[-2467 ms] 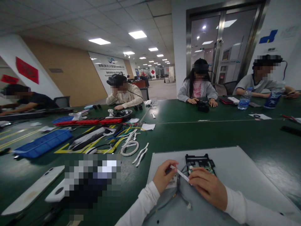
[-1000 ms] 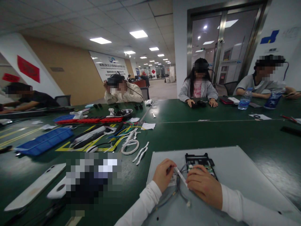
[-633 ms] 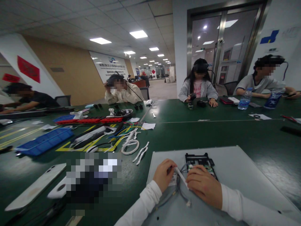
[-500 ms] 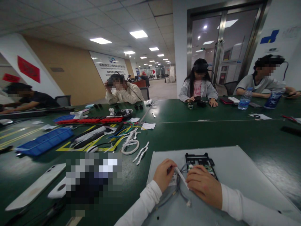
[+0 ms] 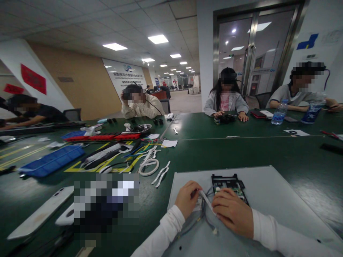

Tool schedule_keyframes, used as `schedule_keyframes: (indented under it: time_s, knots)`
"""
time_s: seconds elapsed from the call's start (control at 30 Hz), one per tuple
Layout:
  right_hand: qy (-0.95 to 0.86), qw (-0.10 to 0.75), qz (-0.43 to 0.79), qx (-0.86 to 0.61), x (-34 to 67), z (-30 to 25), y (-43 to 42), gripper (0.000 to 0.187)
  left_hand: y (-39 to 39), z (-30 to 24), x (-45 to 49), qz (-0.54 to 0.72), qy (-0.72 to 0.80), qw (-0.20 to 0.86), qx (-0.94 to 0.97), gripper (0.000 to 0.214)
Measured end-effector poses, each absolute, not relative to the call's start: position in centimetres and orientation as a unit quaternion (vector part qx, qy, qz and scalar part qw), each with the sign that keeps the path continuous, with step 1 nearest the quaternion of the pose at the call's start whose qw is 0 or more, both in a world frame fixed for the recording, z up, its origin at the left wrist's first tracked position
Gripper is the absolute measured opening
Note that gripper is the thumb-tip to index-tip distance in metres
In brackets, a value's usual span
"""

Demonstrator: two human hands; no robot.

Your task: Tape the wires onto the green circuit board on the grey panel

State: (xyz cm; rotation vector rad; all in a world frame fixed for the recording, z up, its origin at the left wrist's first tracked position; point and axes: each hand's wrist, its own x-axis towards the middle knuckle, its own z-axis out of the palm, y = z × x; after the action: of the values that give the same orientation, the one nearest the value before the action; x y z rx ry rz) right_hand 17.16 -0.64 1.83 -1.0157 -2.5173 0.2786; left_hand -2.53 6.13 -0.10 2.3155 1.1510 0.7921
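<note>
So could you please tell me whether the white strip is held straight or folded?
Straight: between the left hand and right hand, the visible white strip runs without a fold.

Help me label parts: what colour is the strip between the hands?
The strip is white; the head view shows it.

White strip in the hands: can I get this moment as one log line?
left hand: pinches white strip | right hand: holds other end | beneath: grey cables, grey panel | partly behind right hand: circuit board
</note>
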Motion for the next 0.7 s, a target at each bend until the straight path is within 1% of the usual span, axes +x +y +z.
schedule_keyframes:
  time_s: [0.3, 0.5, 0.7]
  knots:
    - [-0.903, 0.204, 0.100, -0.364, 17.15, 2.17, -0.73, 0.019, 5.95, -0.45, -2.58, 0.261, 0.406, 0.192, 0.854, 0.030]
    - [-0.903, 0.206, 0.103, -0.364, 17.12, 2.07, -0.68, 0.019, 5.83, -0.39, -2.67, 0.230, 0.409, 0.155, 0.869, 0.032]
    - [-0.906, 0.198, 0.101, -0.361, 17.15, 2.13, -0.68, 0.020, 5.72, -0.34, -2.81, 0.213, 0.411, 0.142, 0.875, 0.032]
